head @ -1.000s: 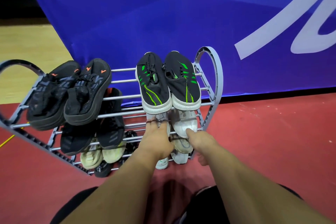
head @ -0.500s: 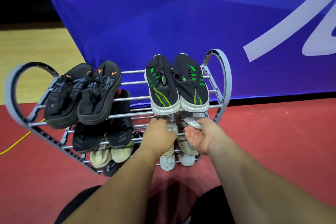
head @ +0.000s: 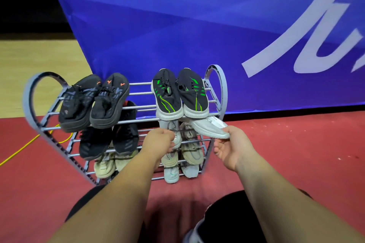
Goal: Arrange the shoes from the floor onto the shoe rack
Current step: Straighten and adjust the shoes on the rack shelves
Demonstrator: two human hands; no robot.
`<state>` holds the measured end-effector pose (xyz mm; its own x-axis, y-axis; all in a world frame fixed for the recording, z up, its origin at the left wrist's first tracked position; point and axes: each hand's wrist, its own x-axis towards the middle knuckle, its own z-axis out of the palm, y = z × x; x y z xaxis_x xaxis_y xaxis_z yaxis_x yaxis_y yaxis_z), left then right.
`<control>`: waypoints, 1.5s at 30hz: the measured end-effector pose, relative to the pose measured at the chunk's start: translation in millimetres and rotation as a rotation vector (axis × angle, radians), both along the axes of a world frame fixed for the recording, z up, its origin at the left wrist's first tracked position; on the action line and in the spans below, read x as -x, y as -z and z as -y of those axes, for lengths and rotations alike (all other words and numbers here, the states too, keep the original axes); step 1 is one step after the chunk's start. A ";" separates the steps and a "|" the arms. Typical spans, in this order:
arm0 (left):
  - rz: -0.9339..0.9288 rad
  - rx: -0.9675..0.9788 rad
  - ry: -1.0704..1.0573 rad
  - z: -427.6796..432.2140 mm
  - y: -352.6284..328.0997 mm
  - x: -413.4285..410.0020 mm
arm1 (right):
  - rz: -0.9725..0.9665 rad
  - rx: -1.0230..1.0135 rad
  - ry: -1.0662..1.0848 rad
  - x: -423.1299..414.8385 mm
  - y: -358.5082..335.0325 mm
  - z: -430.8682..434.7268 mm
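A grey tiered shoe rack point(head: 221, 85) stands on the red floor. Its top shelf carries a black pair with orange marks point(head: 92, 100) and a black pair with green stripes point(head: 178, 92). My right hand point(head: 229, 146) pinches the toe end of a white shoe point(head: 209, 126) that sticks out sideways from the second shelf on the right. My left hand point(head: 160, 140) grips the other white shoe point(head: 173, 130) on that same shelf. Black shoes point(head: 110, 138) lie on the second shelf's left, and pale cream shoes point(head: 110, 162) fill the shelves below.
A blue banner point(head: 177, 25) with white lettering hangs right behind the rack. A yellow cable point(head: 21, 149) runs across the red floor on the left. Wooden flooring lies at the far left. My dark-clad knees are at the bottom edge.
My right hand has drawn the right white shoe outward to the right, so it now angles out past the rack's side. My left hand stays on the left white shoe. The view shifted.
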<state>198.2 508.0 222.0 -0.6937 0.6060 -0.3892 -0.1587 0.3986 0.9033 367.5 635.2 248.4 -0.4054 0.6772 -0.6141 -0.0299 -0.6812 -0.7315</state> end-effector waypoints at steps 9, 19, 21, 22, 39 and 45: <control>0.197 0.033 0.016 24.9 -7.5 3.7 | 0.028 -0.072 -0.021 -52.2 -26.9 -3.5; 0.444 -0.102 -0.005 34.7 -18.8 11.1 | -0.101 -0.043 -0.184 -71.4 -32.7 -9.7; 0.512 -0.124 0.060 37.2 -21.0 13.4 | -0.117 -0.024 -0.217 -73.8 -30.3 -12.3; 0.554 -0.132 0.110 38.7 -23.4 13.2 | -0.118 -0.021 -0.226 -74.1 -29.4 -13.2; 0.482 0.402 1.044 65.3 -9.5 -1.7 | 0.172 -0.024 -0.152 -34.1 4.9 -7.6; 0.496 0.395 0.793 78.7 -9.4 18.8 | 0.211 -0.076 -0.235 -0.7 13.9 0.8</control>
<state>179.5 429.3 231.4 0.1465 0.5869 -0.7963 -0.0397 0.8078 0.5881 368.2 634.5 234.6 -0.4256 0.6272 -0.6523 0.2794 -0.5945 -0.7540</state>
